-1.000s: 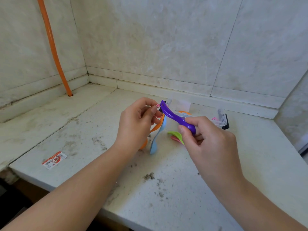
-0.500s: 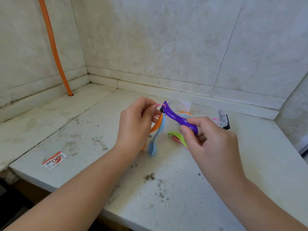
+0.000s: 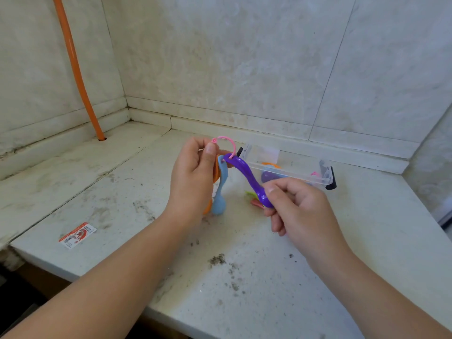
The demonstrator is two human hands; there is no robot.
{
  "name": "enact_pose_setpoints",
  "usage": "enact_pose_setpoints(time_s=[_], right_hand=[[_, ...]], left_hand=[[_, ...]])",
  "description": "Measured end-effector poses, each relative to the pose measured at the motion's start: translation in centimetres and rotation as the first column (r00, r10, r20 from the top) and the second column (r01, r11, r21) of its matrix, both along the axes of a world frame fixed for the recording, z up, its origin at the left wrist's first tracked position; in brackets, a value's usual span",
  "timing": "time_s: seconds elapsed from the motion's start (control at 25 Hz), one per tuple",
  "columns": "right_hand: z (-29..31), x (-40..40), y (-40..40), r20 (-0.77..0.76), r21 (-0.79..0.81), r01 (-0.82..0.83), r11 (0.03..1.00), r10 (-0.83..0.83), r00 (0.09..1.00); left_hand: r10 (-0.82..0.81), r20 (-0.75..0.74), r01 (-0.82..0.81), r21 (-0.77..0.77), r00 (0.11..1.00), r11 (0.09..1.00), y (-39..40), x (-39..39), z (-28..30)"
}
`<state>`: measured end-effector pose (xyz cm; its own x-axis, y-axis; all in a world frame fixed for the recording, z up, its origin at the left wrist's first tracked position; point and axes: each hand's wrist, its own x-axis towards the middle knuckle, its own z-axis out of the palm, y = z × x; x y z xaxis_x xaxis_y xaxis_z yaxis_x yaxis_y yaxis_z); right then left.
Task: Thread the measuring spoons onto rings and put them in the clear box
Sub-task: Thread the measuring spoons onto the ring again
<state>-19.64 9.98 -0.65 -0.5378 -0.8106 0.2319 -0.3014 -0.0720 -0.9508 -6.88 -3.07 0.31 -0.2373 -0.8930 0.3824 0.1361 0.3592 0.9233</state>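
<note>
Left hand (image 3: 193,172) pinches thin pink plastic ring (image 3: 227,143) between thumb and fingers, held above counter. Purple plastic measuring spoon (image 3: 247,178) hangs on ring by handle end; right hand (image 3: 300,206) pinches its bowl end with thumb and curled fingers, lower and right of left hand. Light blue plastic measuring spoon (image 3: 220,192) and orange plastic measuring spoon (image 3: 215,171) dangle from ring just beside left palm, orange one mostly hidden. Clear rectangular plastic box (image 3: 293,167) sits open on pale stone counter (image 3: 244,277) just behind right hand, with orange and purple pieces inside. Green and pink-red spoons (image 3: 253,198) lie on counter between hands, partly hidden. Red-white label (image 3: 77,234) lies well left of left forearm. Orange hose (image 3: 75,67) runs down the wall, far left.
</note>
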Motion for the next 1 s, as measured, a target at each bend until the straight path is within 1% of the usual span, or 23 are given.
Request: enact_pose_setpoints(time_s=[0.04,0.08,0.12,0.16,0.24,0.32,0.36,0.44,0.52,0.56,0.64,0.68,0.72,0.8,0.92,1.0], right_hand=[[-0.2,0.3,0.0,-0.046,0.016,-0.033,0.999,0.033,0.998],[-0.3,0.6,0.0,-0.111,0.026,-0.054,0.998,0.057,0.992],[-0.4,0.8,-0.1,-0.183,0.022,-0.058,0.998,0.061,0.981],[-0.3,1.0,-0.1,-0.246,0.002,-0.043,0.999,0.042,0.968],[-0.1,0.7,0.0,-0.310,-0.074,0.031,0.997,-0.052,0.949],[0.3,-0.3,0.2,-0.292,-0.118,0.114,0.986,-0.145,0.945],[0.4,-0.9,0.3,-0.276,-0.104,0.153,0.983,-0.176,0.945],[0.3,-1.7,0.4,-0.311,-0.009,0.199,0.980,-0.192,0.931],[0.0,-1.9,0.3,-0.414,0.131,0.176,0.976,-0.107,0.904],[-0.2,-1.8,0.4,-0.488,0.197,0.161,0.967,-0.045,0.872],[-0.6,-1.6,0.4,-0.637,0.312,0.146,0.939,0.093,0.765],[-0.7,-1.6,0.4,-0.673,0.366,0.153,0.918,0.147,0.724],[-0.7,-1.6,0.3,-0.699,0.398,0.175,0.900,0.174,0.694],[-0.6,-1.6,0.2,-0.732,0.402,0.207,0.892,0.178,0.657],[-0.6,-2.0,0.1,-0.726,0.402,0.222,0.888,0.161,0.669],[-0.7,-2.2,0.1,-0.697,0.393,0.220,0.893,0.133,0.705]], left_hand=[[-0.100,-0.106,0.114,0.134,0.989,0.984,0.0,-0.1,0.1],[-0.204,-0.260,0.274,0.271,0.944,0.923,0.1,-0.1,0.4],[-0.271,-0.404,0.424,0.358,0.874,0.832,0.0,0.0,0.6],[-0.301,-0.487,0.514,0.395,0.820,0.762,-0.2,0.2,0.8],[-0.320,-0.552,0.589,0.424,0.770,0.688,-0.4,0.5,0.8],[-0.305,-0.588,0.617,0.450,0.749,0.646,-0.6,0.6,0.8],[-0.297,-0.601,0.627,0.464,0.742,0.626,-0.7,0.6,0.7],[-0.282,-0.627,0.647,0.486,0.726,0.587,-0.9,0.8,0.8],[-0.266,-0.654,0.668,0.500,0.708,0.551,-1.1,0.9,0.9],[-0.250,-0.666,0.674,0.510,0.703,0.535,-1.2,0.9,0.9],[-0.222,-0.674,0.674,0.538,0.705,0.507,-1.4,1.1,1.0],[-0.215,-0.672,0.672,0.548,0.708,0.498,-1.5,1.1,1.0],[-0.211,-0.666,0.666,0.558,0.715,0.494,-1.5,1.2,1.0],[-0.212,-0.639,0.644,0.580,0.740,0.500,-1.6,1.2,0.9],[-0.232,-0.574,0.597,0.604,0.785,0.528,-1.4,0.9,0.8],[-0.240,-0.517,0.555,0.625,0.821,0.549,-1.3,0.7,0.7]])
